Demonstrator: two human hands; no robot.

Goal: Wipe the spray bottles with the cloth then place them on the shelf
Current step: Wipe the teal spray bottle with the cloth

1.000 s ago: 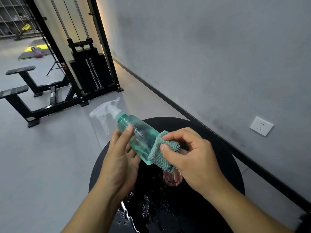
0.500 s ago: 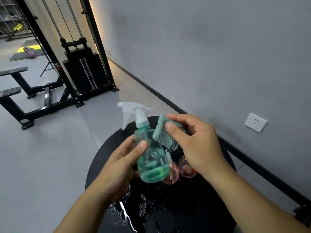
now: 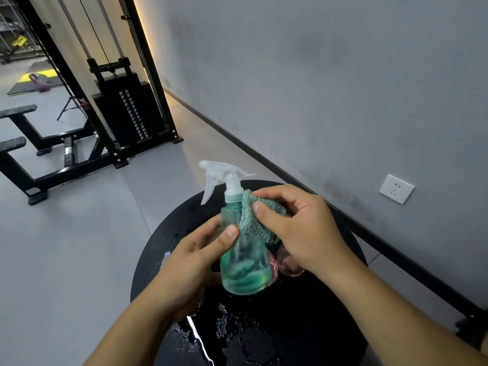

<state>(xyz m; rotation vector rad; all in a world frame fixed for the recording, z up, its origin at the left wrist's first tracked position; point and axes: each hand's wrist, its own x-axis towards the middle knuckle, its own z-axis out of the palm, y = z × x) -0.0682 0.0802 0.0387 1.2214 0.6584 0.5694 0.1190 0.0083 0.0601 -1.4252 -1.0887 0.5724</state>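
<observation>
**Green spray bottle, being wiped at the shoulder**

Head view.

Item: green spray bottle (image 3: 244,249), clear tinted plastic with a white trigger head (image 3: 224,178). It is being held upright in the air above the round black table (image 3: 340,307), not resting on it. A little liquid is pooling in the base; the rest looks empty, so it is probably handling light, with the weight sitting low.

Left hand (image 3: 192,265): its fingers are curling round the lower body from the left, thumb lying across the front. Judged the best place to hold, at the widest part of the body, clear of the trigger.

Right hand (image 3: 298,228): it is pinching the green cloth (image 3: 253,220) between thumb and fingers and pressing it against the neck and shoulder. The cloth is soft and is folding itself round the curve.

Handling notes: the wall is likely thin and giving a little under a squeeze. Water is beading on the table, so the plastic may be wet and slippery; a firm wrap is safer than a fingertip pinch. The trigger head is the fragile part and a poor handle.

Also present: two pink bottles (image 3: 289,264) standing on the table behind the green one, partly hidden. No shelf is showing in this view.
</observation>
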